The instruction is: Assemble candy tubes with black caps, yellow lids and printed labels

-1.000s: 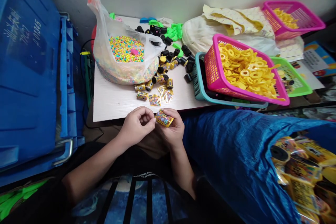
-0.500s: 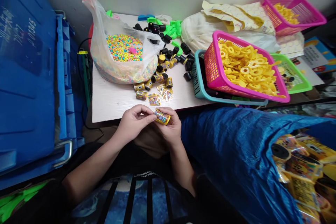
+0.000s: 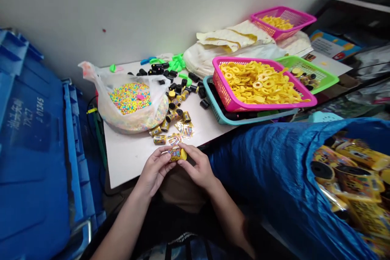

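Note:
Between my left hand (image 3: 155, 169) and my right hand (image 3: 196, 166) is a small yellow printed cylinder (image 3: 178, 154), wrapped in foil, and both hands grip it at its ends. Just past my fingertips, loose foil wrappers (image 3: 183, 129) lie on the white table (image 3: 131, 158). Beside them is a heap of similar wrapped cylinders (image 3: 175, 115). Black cylinders (image 3: 160, 69) are scattered further back. To the left of the heap, a clear plastic bag (image 3: 131, 105) holds many pastel candy beads.
A blue plastic crate (image 3: 30, 158) fills the left. A blue woven sack (image 3: 258, 162) of wrapped yellow rolls lies at the right. Yellow rings fill a pink basket (image 3: 215, 85) on a teal tray (image 3: 219, 118). Behind stand a green basket (image 3: 307, 67) and another pink basket (image 3: 282, 18).
The whole view has swung and tilted, shifting the table up and towards the middle. The yellow cylinder now lies more level between my hands, which have stayed close together.

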`<state>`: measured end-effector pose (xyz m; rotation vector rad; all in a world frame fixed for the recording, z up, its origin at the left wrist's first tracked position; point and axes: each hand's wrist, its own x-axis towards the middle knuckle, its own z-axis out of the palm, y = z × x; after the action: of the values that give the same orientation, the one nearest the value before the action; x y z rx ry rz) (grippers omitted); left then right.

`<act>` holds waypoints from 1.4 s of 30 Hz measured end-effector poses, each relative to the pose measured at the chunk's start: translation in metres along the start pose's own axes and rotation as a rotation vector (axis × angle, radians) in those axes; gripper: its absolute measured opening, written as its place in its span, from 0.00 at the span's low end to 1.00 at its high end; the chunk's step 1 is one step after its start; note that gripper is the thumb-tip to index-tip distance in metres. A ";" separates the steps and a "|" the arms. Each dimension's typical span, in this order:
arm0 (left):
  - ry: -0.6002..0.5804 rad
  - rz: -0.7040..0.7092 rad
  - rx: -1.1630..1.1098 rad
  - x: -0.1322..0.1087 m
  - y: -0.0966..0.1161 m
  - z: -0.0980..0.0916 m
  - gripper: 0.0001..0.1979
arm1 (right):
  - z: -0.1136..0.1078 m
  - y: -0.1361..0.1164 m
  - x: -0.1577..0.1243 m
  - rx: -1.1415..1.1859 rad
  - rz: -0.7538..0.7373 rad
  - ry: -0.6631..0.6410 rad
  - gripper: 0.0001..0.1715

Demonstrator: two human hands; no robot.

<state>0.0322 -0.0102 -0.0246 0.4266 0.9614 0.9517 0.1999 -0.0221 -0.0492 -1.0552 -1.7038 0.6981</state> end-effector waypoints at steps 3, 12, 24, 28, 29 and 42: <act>0.071 0.185 0.237 0.007 0.002 -0.002 0.20 | -0.005 0.012 0.030 -0.101 0.029 0.055 0.27; 0.237 1.164 1.458 0.055 0.026 0.007 0.15 | 0.005 0.059 0.168 -0.451 0.305 -0.016 0.22; 0.230 1.037 1.898 0.121 0.015 0.022 0.24 | -0.004 0.113 0.270 -0.488 0.489 0.104 0.13; 0.229 1.131 1.692 0.112 0.024 0.021 0.17 | -0.009 0.111 0.276 -0.320 0.489 0.177 0.10; 0.222 1.165 1.618 0.109 0.027 0.020 0.15 | -0.014 0.107 0.274 -0.263 0.474 0.213 0.11; 0.177 0.842 1.375 0.052 0.014 0.028 0.12 | -0.027 0.022 0.039 0.867 0.510 0.274 0.19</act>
<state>0.0611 0.0432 -0.0256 2.0453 1.5595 0.9229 0.2268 0.0223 -0.0402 -0.8778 -0.7322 1.3802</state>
